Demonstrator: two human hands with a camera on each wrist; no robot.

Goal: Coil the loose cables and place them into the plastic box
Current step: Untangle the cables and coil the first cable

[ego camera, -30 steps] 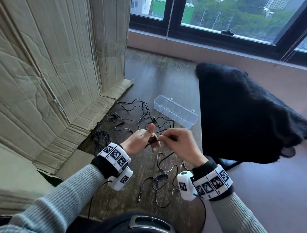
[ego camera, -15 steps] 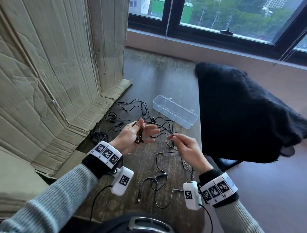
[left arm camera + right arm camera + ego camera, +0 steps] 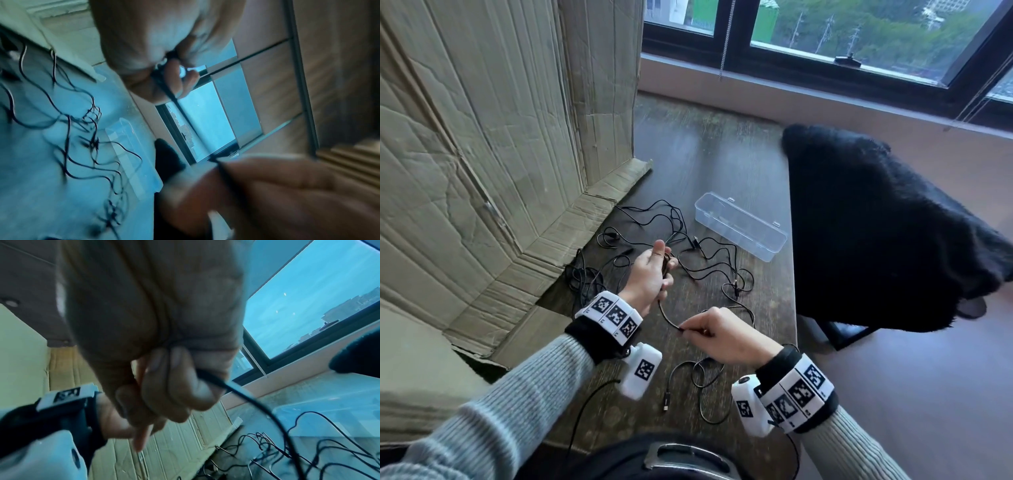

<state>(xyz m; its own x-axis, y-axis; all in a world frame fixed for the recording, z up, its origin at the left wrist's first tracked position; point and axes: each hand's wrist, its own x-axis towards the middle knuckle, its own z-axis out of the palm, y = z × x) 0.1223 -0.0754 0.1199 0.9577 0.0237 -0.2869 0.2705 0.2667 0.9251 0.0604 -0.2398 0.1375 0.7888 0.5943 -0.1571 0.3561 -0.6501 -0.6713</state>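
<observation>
My left hand (image 3: 665, 264) is raised over the dark table and grips a small coil of black cable (image 3: 666, 269), thumb pointing up. The same cable (image 3: 663, 313) curves down to my right hand (image 3: 686, 329), which pinches it nearer to me. In the left wrist view the coil (image 3: 164, 76) sits in the curled left fingers. In the right wrist view the cable (image 3: 224, 386) leaves the curled right fingers (image 3: 185, 386). The clear plastic box (image 3: 741, 226) stands open at the back right. Loose black cables (image 3: 709, 263) sprawl between the hands and the box.
Creased cardboard sheets (image 3: 493, 144) lean along the left. A chair draped in black fuzzy cloth (image 3: 876, 222) stands just past the table's right edge (image 3: 792, 274). Another cable (image 3: 700, 380) lies near me, and a bundle (image 3: 585, 279) lies by the cardboard.
My right hand has dropped from beside the left hand to below it, nearer to me, drawing the cable along. The left hand has turned thumb-up with the coil.
</observation>
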